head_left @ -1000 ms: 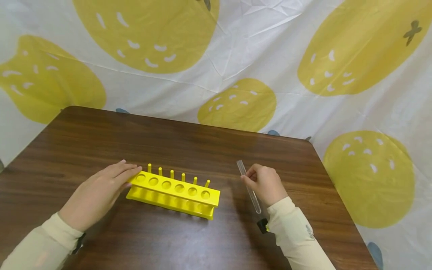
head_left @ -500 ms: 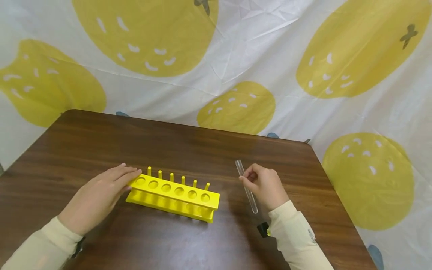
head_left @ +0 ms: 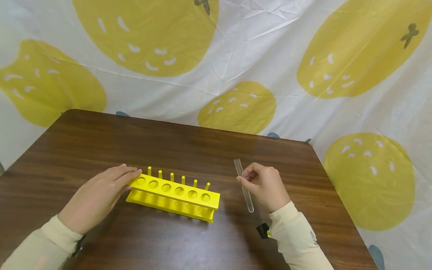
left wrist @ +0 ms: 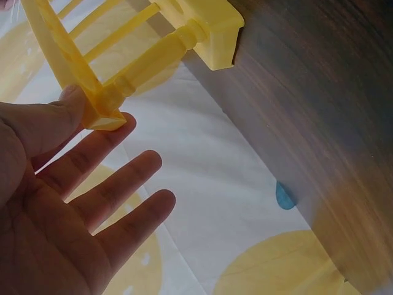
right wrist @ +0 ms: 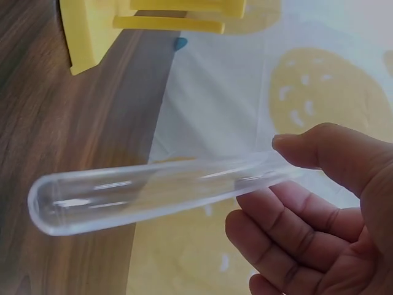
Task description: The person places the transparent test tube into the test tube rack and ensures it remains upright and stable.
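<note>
A yellow test tube rack stands on the table, its top row of round holes holding no tubes and a row of pegs along its far side. My left hand pinches the rack's left end; the left wrist view shows thumb and index finger on the corner of the top plate, the other fingers spread. To the right of the rack, my right hand pinches a clear test tube between thumb and fingers. The tube slants, its rounded end toward me and low, its other end pointing away.
The dark wooden table has rounded far corners. Behind it hangs a white curtain with yellow fruit prints. A black wrist-worn device sits under the right sleeve.
The test tube's rounded end has swung a little to the left, and my right fingers have shifted slightly left with it. My left hand and the rack keep their place.
</note>
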A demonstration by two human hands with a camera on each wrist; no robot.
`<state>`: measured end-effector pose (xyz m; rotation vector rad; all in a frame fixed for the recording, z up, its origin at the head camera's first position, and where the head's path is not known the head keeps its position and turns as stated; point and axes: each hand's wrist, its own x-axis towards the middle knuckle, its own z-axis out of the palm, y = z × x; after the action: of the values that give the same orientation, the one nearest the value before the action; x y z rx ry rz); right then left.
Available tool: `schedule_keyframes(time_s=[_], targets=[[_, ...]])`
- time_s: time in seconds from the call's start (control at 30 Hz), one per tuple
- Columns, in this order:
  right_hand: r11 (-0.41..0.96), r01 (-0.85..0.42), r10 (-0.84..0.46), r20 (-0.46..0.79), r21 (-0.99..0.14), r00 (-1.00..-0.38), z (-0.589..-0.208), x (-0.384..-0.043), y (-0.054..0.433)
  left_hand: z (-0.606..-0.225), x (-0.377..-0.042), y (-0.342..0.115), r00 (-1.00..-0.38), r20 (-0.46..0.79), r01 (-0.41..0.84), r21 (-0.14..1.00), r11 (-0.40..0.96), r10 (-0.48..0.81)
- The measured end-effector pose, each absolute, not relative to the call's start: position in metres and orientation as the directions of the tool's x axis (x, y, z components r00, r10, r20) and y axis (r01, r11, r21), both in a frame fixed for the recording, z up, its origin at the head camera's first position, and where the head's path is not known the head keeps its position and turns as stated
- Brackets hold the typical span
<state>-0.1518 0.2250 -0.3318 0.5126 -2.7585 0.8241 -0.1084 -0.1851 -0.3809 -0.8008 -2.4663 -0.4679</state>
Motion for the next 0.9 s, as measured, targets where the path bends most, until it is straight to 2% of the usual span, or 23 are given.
schedule_keyframes(time_s=[0.43, 0.9], targets=[[0.768, -0.428, -0.24, 0.405, -0.477, -0.882, -0.326, -0.145, 0.222, -0.382, -0.107, -0.186, -0.711, 0.552, 0.61, 0.177, 0.773, 0.435], [0.728, -0.503, -0.191, 0.566, -0.466, -0.802, -0.322, -0.141, 0.217, -0.379, -0.108, -0.184, -0.709, 0.546, 0.617, 0.172, 0.768, 0.447]])
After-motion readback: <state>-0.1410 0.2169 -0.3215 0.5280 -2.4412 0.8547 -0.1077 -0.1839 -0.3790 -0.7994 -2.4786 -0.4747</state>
